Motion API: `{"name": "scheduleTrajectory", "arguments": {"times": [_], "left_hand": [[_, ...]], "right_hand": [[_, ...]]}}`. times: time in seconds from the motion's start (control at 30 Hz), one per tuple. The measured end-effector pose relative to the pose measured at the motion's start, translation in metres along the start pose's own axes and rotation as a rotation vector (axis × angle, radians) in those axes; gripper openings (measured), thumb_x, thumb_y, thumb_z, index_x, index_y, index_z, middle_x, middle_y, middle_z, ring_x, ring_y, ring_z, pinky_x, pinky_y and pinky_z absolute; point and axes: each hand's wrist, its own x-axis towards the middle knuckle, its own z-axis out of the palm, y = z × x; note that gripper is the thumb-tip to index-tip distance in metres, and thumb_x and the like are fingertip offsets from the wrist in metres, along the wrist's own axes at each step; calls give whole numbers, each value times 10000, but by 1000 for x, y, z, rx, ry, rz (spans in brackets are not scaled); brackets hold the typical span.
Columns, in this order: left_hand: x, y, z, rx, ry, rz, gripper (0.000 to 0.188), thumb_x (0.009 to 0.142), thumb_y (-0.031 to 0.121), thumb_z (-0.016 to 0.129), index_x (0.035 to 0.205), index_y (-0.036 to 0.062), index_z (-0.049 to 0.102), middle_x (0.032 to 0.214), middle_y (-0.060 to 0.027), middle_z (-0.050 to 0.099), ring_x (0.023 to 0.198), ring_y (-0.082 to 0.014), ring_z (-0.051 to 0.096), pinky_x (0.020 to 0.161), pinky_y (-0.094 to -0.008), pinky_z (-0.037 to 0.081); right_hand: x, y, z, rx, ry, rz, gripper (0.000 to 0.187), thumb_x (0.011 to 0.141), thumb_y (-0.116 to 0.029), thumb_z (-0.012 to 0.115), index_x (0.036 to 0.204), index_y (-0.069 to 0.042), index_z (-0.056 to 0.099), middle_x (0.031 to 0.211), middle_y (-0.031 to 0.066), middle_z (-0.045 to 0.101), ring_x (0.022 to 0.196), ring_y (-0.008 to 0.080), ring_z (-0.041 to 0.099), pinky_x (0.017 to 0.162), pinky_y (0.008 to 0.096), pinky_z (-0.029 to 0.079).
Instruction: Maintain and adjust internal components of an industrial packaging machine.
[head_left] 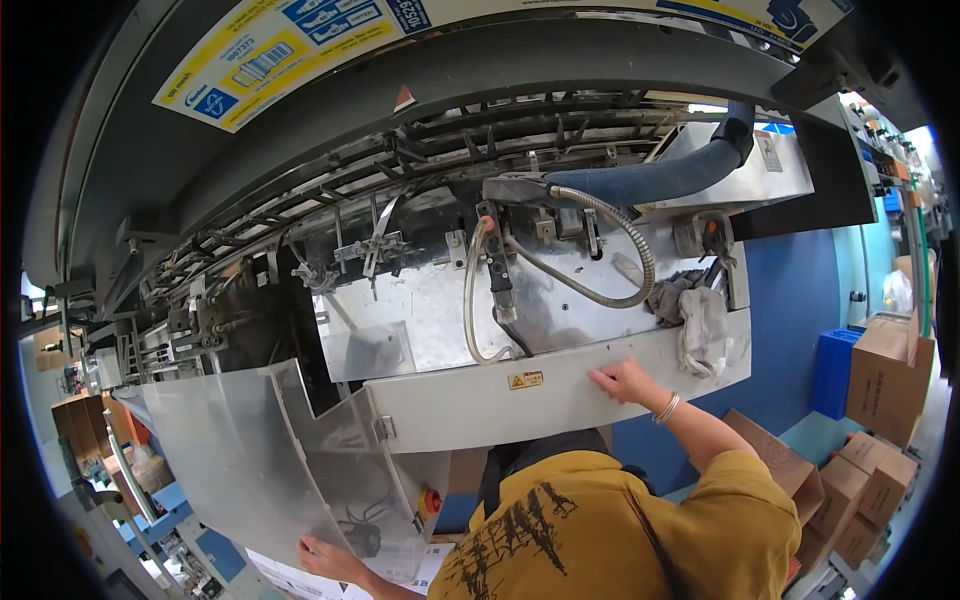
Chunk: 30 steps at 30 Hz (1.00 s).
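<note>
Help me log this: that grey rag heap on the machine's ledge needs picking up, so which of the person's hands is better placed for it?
Probably the right hand: it rests on the grey front panel just below the rags. The left hand is far off, low on the clear guard.

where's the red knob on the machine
In the head view the red knob sits low and centre-left on the machine's grey front panel, just below the clear guard and right of the left hand.
</note>
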Motion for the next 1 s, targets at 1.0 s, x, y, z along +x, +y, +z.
{"name": "scheduleTrajectory", "arguments": {"times": [1.0], "left_hand": [[-3, 3, 1, -12, 40, 2, 388, 945, 293, 457, 1029, -64, 583, 1015, -229, 598, 945, -380, 539, 841, -429, 416]], "right_hand": [[-4, -13, -6, -23, 24, -109, 427, 902, -335, 552, 600, -41, 618, 489, 56, 582, 391, 126, 572, 387, 249, 462]]}}
